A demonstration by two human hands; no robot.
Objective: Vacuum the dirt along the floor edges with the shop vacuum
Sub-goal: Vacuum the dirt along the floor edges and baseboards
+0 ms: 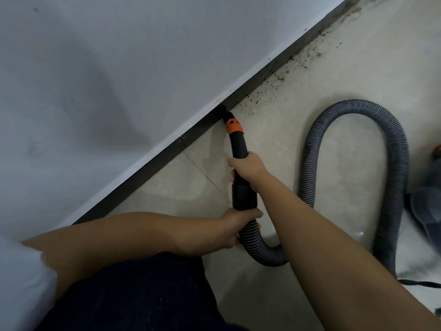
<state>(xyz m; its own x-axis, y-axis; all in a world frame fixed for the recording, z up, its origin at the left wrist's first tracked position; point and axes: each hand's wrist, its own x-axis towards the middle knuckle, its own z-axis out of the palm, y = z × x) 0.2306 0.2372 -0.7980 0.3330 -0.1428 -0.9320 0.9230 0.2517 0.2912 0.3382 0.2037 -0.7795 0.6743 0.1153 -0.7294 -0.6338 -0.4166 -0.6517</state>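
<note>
- Head view: right hand (248,167) grips the black wand (238,149) partway down, fingers curled round it; left hand (235,225) grips lower, where the wand meets the ribbed hose (353,177), fingers wrapped round the joint.
- Nozzle tip (223,109), just beyond the orange collar (235,126), sits against the dark baseboard (262,75) where wall (119,68) meets tiled floor (334,68).
- Dirt (307,56), in dark specks, runs along the edge from just right of the nozzle to the far right corner; the near-left stretch looks clean.
- Vacuum body (429,187) is partly visible at the right edge, blurred.
- Risk: the hose loops widely on the floor to the right. In my judgement, advancing along the edge could tighten it and drag or tip the vacuum body.
- Risk: specks lie scattered away from the baseboard; a pass held tight to the edge would likely miss them.
- Risk: a tip pressed hard could scuff the baseboard or choke suction.
- Risk: a dark cord (420,284) lies near right on the floor, a possible snag.
- Markings: no brand, label or legible writing; the collar shows only small dark shapes, unreadable.
</note>
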